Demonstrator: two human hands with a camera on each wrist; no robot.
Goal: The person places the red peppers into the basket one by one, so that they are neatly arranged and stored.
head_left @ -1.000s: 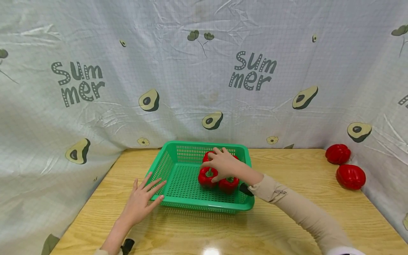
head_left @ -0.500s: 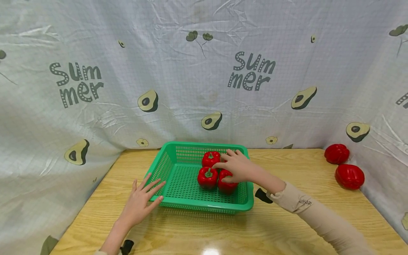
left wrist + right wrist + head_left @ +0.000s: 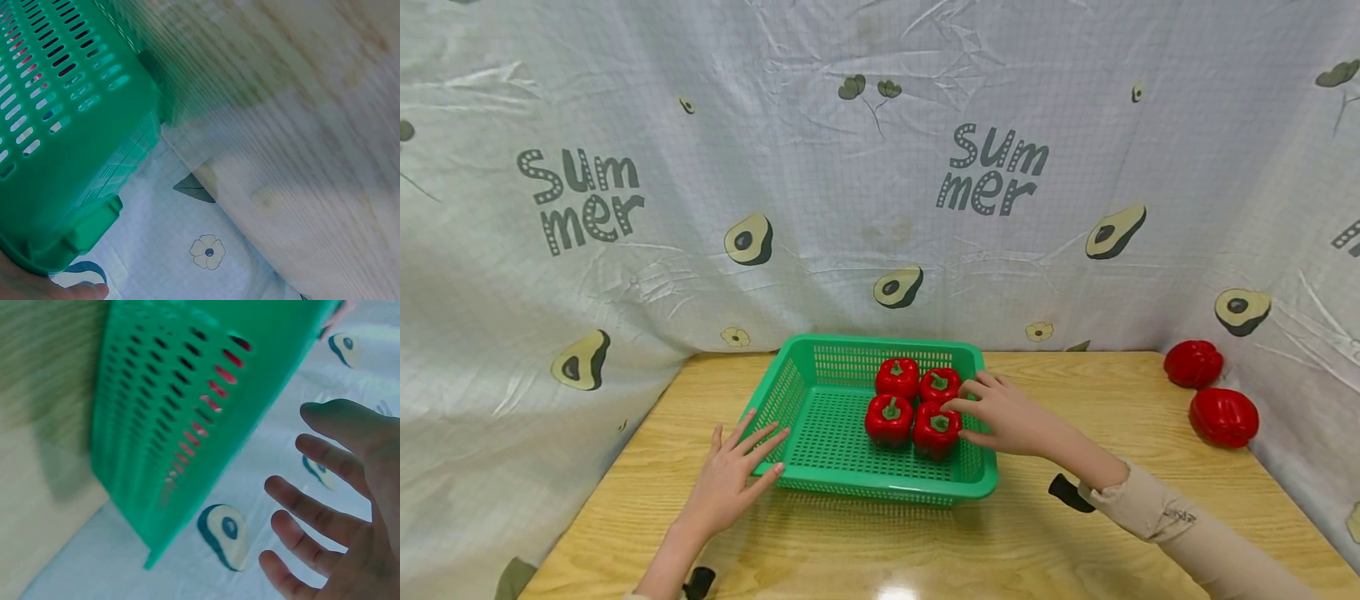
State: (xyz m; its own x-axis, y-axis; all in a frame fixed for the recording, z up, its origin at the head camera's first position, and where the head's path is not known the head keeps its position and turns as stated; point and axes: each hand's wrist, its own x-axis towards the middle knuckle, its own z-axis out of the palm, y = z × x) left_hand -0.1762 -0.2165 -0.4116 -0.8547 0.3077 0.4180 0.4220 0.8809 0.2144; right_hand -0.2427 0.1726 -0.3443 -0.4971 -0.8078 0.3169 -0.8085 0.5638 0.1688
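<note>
Several red bell peppers with green stems, one of them the front left bell pepper (image 3: 889, 421), sit together in the right half of a green plastic basket (image 3: 880, 477). My left hand (image 3: 727, 479) lies with spread, straight fingers on the basket's left rim; in the left wrist view only a bit of that hand (image 3: 25, 282) shows by the rim. Over the basket's right rim hovers my right hand (image 3: 1011, 417), fingers loosely bent and holding nothing. The right wrist view shows this hand (image 3: 350, 512) with its fingers apart, clear of the basket wall (image 3: 169, 412).
Two more red bell peppers lie at the table's right edge, a back one (image 3: 1193, 363) and a front one (image 3: 1223, 417). A printed cloth (image 3: 820, 167) hangs behind and beside the wooden table (image 3: 1075, 533).
My right hand has moved right, from above the peppers to the basket's right rim, uncovering the peppers. The left hand and the basket stay in place.
</note>
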